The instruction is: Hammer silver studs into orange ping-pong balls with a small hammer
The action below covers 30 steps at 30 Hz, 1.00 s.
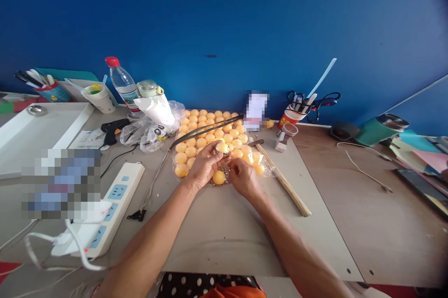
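Head view: red cup [291, 115] holds scissors [289, 97]; left hand [204, 165], ball [222, 148].

I record no complete word as legible. On the plastic bag [149, 137], left of the frame's centre, I note large dark lettering [159, 129], one character resembling an O; I cannot confirm the remainder. Print on the bottle label [130, 96], upper left, and yellow marks on the red cup [291, 116], right of centre, are too small to read.
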### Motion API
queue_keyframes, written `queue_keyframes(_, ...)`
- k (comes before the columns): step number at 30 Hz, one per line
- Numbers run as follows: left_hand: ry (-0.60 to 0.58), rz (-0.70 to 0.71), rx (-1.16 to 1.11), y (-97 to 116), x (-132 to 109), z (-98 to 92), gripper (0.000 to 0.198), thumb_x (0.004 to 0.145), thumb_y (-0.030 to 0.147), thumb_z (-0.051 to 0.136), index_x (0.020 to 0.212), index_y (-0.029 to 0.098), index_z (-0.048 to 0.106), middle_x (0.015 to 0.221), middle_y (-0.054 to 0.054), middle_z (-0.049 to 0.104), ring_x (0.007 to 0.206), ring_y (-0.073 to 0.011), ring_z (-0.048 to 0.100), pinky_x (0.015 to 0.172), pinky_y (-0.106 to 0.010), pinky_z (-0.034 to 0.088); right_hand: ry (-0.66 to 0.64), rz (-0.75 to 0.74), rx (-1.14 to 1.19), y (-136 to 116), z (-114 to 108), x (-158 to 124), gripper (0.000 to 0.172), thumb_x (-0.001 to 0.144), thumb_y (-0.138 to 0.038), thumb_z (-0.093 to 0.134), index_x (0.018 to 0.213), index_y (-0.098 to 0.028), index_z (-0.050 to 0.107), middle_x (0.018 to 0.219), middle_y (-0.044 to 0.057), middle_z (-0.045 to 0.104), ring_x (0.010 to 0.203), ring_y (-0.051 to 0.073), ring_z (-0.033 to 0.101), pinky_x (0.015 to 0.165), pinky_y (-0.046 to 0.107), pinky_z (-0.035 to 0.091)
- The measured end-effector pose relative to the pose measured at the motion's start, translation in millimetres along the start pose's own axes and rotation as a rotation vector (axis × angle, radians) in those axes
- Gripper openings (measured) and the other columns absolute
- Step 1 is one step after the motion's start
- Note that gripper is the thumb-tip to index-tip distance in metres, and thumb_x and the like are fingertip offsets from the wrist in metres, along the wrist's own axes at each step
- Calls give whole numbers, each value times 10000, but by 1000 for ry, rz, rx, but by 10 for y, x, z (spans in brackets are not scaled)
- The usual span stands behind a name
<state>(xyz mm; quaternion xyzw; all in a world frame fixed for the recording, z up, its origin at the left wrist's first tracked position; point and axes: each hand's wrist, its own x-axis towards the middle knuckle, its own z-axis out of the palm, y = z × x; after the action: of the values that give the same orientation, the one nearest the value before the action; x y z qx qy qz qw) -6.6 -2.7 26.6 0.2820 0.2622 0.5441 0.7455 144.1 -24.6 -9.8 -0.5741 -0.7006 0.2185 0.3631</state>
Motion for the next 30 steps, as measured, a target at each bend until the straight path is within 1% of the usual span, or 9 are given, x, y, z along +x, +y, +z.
queue_keyframes(4,3,-3,16,-4,2,-9,416,668,196,809,1038,177,619,963,-23,636,967,-227,671,1008,-468,451,57,108,215,-16,-13,31,54,719,-160,499,704,-211,507,607,-26,539,540,123,459,513,246,357)
queue_keyframes(6,6,-7,25,-9,6,-13,429,665,200,811,1048,179,618,968,-24,630,968,-226,669,1006,-468,448,60,165,365,-39,-30,47,2,739,-213,533,738,-213,532,559,-42,518,512,124,452,492,248,353)
queue_keyframes(10,10,-8,51,-19,8,-17,449,665,211,812,1067,181,614,1013,-35,636,971,-226,660,997,-459,443,40,255,686,-95,-76,69,128,755,-319,616,756,-213,545,511,-65,501,446,104,429,453,242,338)
queue_keyframes(14,3,-18,110,-30,3,-19,447,686,246,801,1085,178,612,999,-42,647,946,-222,662,972,-446,450,83,248,918,-128,-131,79,198,766,-359,671,747,-208,544,522,-77,490,431,76,405,449,224,320)
queue_keyframes(17,-9,-22,143,-39,6,-31,458,699,256,791,1109,184,601,973,-39,651,926,-218,663,954,-439,457,46,262,1075,-147,-165,78,218,743,-357,715,748,-199,564,594,-61,535,459,66,440,480,221,352)
queue_keyframes(20,-24,-21,165,-47,7,-52,449,711,269,781,1116,200,600,1012,-37,647,915,-215,660,947,-442,463,-24,307,1140,-175,-179,72,241,698,-353,754,791,-199,594,708,-30,607,498,77,503,497,231,380)
queue_keyframes(23,-39,-12,196,-57,4,-68,423,718,277,773,1105,211,616,1057,-37,635,923,-218,652,943,-444,471,-51,313,1142,-198,-176,62,249,688,-366,761,793,-203,606,722,-22,624,496,82,501,497,237,377)
queue_keyframes(30,-77,0,235,-85,-5,-59,411,721,266,765,1109,212,643,1172,-67,616,991,-233,619,948,-437,473,1,290,1095,-203,-189,66,239,679,-391,762,748,-219,612,620,-47,516,534,94,444,547,246,381)
